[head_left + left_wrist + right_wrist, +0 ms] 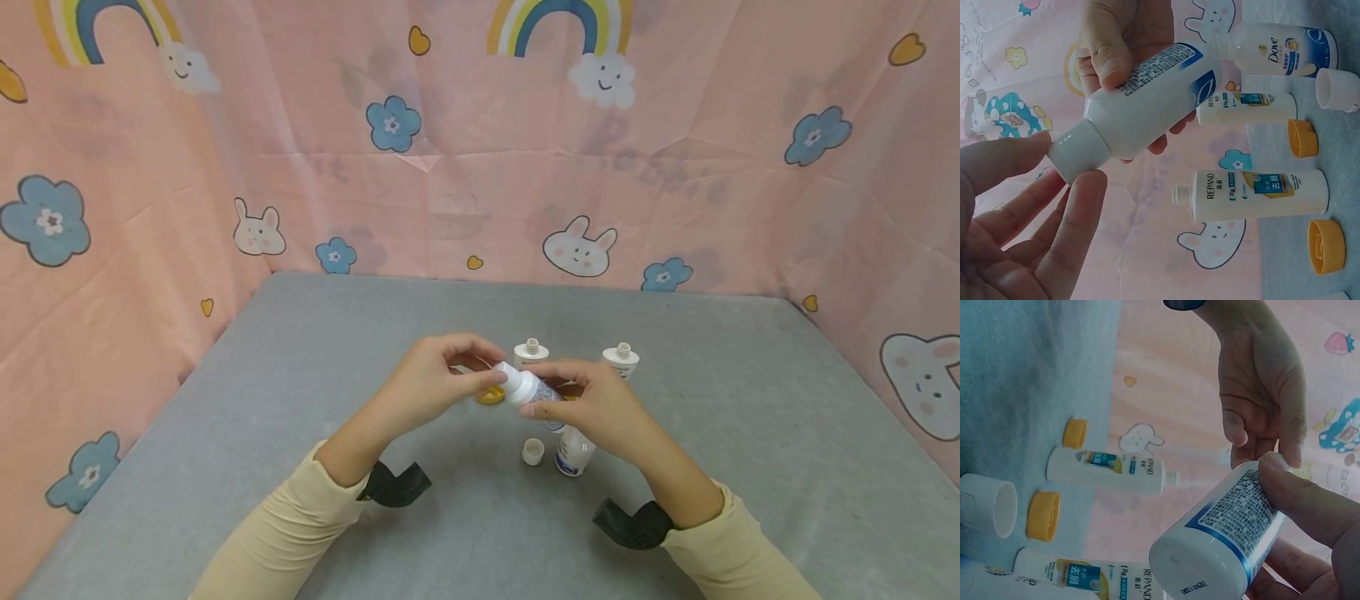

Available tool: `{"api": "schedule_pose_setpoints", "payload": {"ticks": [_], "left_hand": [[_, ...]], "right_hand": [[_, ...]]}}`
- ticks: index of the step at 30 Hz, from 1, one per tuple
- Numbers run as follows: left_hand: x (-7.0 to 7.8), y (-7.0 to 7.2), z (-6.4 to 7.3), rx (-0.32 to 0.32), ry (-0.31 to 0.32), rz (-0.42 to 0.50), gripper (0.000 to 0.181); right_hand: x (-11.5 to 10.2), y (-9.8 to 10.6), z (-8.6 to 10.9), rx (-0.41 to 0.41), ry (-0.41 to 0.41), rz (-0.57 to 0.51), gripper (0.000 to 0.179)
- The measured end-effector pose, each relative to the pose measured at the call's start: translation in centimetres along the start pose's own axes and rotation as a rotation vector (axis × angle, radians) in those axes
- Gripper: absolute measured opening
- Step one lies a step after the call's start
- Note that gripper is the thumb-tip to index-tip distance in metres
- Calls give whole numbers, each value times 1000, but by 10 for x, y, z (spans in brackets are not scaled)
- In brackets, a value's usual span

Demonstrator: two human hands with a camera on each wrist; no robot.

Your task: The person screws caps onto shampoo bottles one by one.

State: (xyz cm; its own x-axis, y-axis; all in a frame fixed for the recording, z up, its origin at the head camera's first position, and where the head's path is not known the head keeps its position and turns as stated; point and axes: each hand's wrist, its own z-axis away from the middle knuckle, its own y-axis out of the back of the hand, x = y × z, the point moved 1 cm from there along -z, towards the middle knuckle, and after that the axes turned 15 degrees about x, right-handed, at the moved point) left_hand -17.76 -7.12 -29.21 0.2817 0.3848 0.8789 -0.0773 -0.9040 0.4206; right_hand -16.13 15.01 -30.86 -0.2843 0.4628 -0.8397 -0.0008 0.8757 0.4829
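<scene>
In the left wrist view, a white lotion-type bottle (pixel 1147 103) with a blue-edged printed label is held tilted in mid-air. My right hand (pixel 594 400) grips its body, thumb on the label side. At the other end, my left hand (pixel 431 379) pinches the white cap (pixel 1079 150) between thumb and fingers. The cap sits on the bottle's neck. The right wrist view shows the bottle's base (pixel 1194 569), with a printed date, facing the camera. Below the right hand, a white Dove bottle (pixel 573 454) stands on the table beside a loose white cap (pixel 533 452).
Two white REPAND bottles stand uncapped behind the hands, one at the left (pixel 532 354) and one at the right (pixel 620 358). Yellow caps lie near them, including one left of the hands (pixel 491 396). A pink printed curtain (pixel 465 183) surrounds the grey table (pixel 247 417).
</scene>
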Motion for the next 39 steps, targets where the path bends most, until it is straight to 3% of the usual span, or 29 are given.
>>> {"api": "schedule_pose_setpoints", "payload": {"ticks": [14, 21, 28, 39], "left_hand": [[-1, 0, 0, -58, -66, 58, 22], [-2, 1, -1, -27, -1, 21, 28], [-2, -2, -1, -19, -2, -18, 21], [-1, -2, -1, -36, -34, 12, 23]], "right_hand": [[0, 1, 1, -5, -14, -16, 41], [0, 1, 0, -5, -20, -28, 41], [0, 1, 0, -7, 4, -26, 41], [-1, 1, 0, -14, 12, -22, 40]]}}
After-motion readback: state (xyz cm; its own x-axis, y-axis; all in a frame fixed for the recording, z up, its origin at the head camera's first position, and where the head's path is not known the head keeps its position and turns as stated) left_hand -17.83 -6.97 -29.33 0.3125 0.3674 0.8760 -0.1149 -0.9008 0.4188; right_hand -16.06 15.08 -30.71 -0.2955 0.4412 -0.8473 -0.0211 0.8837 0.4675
